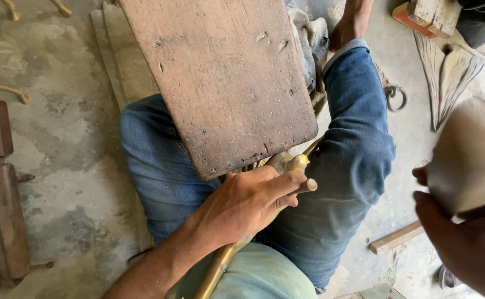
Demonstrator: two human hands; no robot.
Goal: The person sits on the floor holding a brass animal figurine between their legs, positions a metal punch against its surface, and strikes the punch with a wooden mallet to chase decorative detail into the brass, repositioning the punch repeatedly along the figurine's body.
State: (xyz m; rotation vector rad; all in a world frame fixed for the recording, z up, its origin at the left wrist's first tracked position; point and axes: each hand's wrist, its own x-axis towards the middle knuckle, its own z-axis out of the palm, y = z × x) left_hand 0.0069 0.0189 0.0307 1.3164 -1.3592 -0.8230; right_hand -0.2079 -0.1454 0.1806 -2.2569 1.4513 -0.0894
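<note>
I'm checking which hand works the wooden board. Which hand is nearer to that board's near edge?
Left. The left hand grips a brass rod right under the wooden board, at its near edge. The right hand is off to the side, holding a pale blurred object, well clear of it.

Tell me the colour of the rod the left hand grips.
Brass-yellow: the rod in the left hand shines golden, clearest in the head view.
</note>
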